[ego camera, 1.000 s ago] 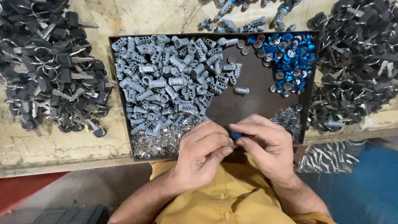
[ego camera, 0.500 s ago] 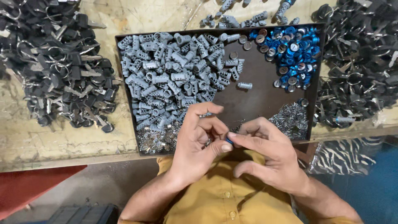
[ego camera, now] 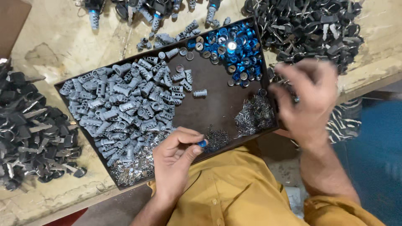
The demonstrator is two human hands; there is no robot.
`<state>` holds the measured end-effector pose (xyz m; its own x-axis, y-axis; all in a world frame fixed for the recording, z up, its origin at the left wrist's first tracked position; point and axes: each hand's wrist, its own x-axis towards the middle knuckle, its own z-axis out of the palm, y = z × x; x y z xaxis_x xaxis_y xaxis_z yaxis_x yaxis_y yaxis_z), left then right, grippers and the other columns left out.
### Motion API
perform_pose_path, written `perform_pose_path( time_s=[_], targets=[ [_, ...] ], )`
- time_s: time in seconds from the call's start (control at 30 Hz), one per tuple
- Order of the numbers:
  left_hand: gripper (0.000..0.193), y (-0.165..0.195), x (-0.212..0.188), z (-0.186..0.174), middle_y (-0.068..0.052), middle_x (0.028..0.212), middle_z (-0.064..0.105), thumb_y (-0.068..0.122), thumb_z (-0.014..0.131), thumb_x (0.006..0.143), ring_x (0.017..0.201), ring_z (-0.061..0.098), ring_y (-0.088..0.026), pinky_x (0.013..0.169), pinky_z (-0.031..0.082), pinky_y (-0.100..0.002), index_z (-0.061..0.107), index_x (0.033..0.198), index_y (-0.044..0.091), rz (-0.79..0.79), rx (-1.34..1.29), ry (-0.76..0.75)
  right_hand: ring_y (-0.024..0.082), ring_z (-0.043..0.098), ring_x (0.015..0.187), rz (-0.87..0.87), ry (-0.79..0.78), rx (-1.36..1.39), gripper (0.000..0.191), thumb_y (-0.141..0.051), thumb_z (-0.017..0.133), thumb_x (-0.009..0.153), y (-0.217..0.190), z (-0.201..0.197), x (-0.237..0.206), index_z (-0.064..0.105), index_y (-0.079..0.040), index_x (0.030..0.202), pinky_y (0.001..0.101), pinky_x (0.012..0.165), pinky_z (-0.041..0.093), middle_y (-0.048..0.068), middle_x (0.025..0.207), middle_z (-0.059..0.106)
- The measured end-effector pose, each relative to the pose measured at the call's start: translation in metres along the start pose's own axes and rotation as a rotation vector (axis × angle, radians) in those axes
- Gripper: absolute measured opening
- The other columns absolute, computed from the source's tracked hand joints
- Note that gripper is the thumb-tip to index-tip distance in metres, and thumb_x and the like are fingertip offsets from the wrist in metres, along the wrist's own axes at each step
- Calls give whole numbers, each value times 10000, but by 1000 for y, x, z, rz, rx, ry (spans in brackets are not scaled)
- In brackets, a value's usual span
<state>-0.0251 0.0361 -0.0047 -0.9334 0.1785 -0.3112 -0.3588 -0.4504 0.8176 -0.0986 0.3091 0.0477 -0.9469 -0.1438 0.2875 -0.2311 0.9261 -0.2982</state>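
Observation:
My left hand [ego camera: 176,157] hovers over the near edge of a dark tray [ego camera: 217,106], pinching a small part with a blue cap [ego camera: 202,143] between thumb and fingers. My right hand [ego camera: 307,98] is blurred, out at the tray's right edge, close to the heap of black keys [ego camera: 310,29]. Its fingers are curled, with a small object at the fingertips that I cannot make out. In the tray lie a big heap of grey lock cylinders [ego camera: 121,109], a pile of blue caps [ego camera: 236,48], and small metal springs and wafers [ego camera: 253,115].
A second heap of black keys [ego camera: 31,134] lies left of the tray on the worn wooden bench. Several assembled cylinders with keys [ego camera: 155,10] sit beyond the tray's far edge. A striped cloth [ego camera: 347,121] hangs at the right. My yellow shirt fills the bottom.
My hands have separated. The right hand swung out to the right toward the black keys, while the left hand stayed near the tray's front edge holding the blue-capped part. The camera view has tilted.

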Motion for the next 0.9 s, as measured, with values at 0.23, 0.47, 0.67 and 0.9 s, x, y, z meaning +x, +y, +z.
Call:
perform_pose_path(
  time_s=[0.23, 0.47, 0.67, 0.9],
  targets=[
    [112, 5, -1, 7, -99, 1089, 664, -16, 687, 971, 932, 638, -119, 825, 523, -245, 678, 1081, -34, 139, 211, -24, 278, 608, 1030, 82, 198, -27, 223, 12, 833, 887, 64, -18, 33, 717, -57, 1065, 404, 883, 473, 129, 1089, 644],
    [115, 11, -1, 11, -66, 1056, 645, -13, 640, 973, 719, 595, -48, 607, 490, -183, 683, 1079, -9, 12, 206, 42, 223, 630, 879, 344, 285, 1246, 156, -33, 751, 916, 17, -31, 11, 684, -13, 1055, 323, 766, 497, 142, 968, 664],
    [157, 17, 2, 7, -67, 1156, 615, -66, 676, 966, 830, 544, -47, 713, 473, -198, 669, 1117, -26, 97, 154, -55, 173, 629, 823, 439, -310, 1548, 127, 4, 706, 929, -50, 12, -28, 677, 39, 1047, 273, 729, 500, 139, 948, 660],
    [188, 27, 2, 8, -76, 1081, 661, -72, 740, 911, 862, 619, -122, 726, 519, -242, 695, 1073, 11, 347, 456, 34, 112, 600, 660, 280, -399, 959, 135, 24, 781, 802, -72, 8, -23, 711, 33, 916, 230, 568, 422, 69, 796, 667]
  ],
)
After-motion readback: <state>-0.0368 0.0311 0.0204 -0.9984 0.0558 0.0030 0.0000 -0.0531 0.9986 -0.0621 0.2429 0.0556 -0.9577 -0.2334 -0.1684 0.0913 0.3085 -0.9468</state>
